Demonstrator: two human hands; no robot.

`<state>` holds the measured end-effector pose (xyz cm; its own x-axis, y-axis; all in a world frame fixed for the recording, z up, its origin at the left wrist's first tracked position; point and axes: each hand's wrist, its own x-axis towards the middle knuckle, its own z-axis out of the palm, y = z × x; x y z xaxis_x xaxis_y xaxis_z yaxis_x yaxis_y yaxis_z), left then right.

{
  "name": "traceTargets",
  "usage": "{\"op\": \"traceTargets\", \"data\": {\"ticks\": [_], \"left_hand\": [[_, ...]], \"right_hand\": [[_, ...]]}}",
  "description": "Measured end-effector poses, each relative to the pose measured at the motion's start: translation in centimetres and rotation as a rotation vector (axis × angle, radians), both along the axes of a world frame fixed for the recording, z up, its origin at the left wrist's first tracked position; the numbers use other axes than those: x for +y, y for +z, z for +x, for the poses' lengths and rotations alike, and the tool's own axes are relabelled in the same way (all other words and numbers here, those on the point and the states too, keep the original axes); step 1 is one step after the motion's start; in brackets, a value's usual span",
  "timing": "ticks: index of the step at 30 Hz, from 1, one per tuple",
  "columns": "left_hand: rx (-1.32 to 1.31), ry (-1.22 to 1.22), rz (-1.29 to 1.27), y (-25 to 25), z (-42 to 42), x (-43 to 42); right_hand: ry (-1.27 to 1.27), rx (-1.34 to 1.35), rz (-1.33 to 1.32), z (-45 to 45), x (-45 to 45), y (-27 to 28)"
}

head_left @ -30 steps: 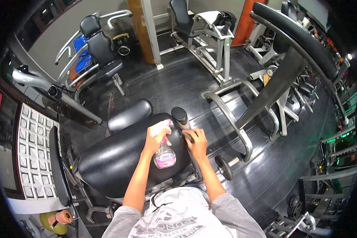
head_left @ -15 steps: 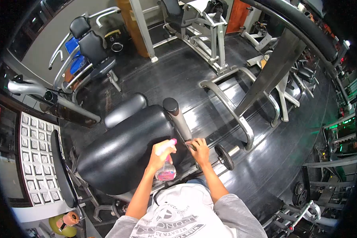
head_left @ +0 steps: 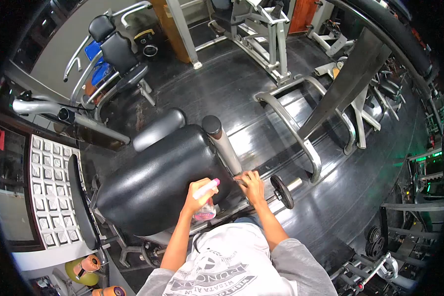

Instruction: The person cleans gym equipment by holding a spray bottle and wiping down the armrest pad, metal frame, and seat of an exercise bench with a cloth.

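While your left hand (head_left: 200, 193) closes its fingers around the neck of a spray bottle (head_left: 205, 211), your right hand (head_left: 252, 186) is just beside it, at the lower part of a grey tube (head_left: 227, 150). The bottle is over the near right part of a large black pad (head_left: 153, 180), with its pink nozzle (head_left: 215, 182) showing past your left fingers and its clear, pink-labelled body below them; you cannot tell from this view whether its base touches the pad. The fingers of your right hand are bent and partly drawn together against the tube, but whether they grip it, or have something small between them, you cannot tell. The tube runs along the right side of the pad and slants away from you to a round black cap (head_left: 212, 124). Beyond the far left edge of the large pad lies a smaller, rounded pad (head_left: 160, 129). To the right of your right hand, a black weight plate (head_left: 282, 192) is on a metal bar, whose bare end (head_left: 294, 184) sticks out past it. Farther off, at the upper left, a machine with a black seat (head_left: 132, 78) is on the dark floor (head_left: 202, 91).
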<state>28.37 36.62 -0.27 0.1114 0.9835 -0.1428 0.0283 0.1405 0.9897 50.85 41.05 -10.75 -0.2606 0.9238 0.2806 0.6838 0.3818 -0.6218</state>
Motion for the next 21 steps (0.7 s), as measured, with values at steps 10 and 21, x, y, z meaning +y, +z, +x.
{"op": "traceTargets", "data": {"ticks": [10,21], "left_hand": [[0.028,-0.072,0.018,0.0,-0.7,0.4],[-0.114,-0.161,-0.006,-0.7,-1.2,1.0]], "right_hand": [[-0.050,0.180,0.140,-4.2,4.5,3.9],[-0.535,0.253,-0.052,-1.2,-6.4,-0.5]]}}
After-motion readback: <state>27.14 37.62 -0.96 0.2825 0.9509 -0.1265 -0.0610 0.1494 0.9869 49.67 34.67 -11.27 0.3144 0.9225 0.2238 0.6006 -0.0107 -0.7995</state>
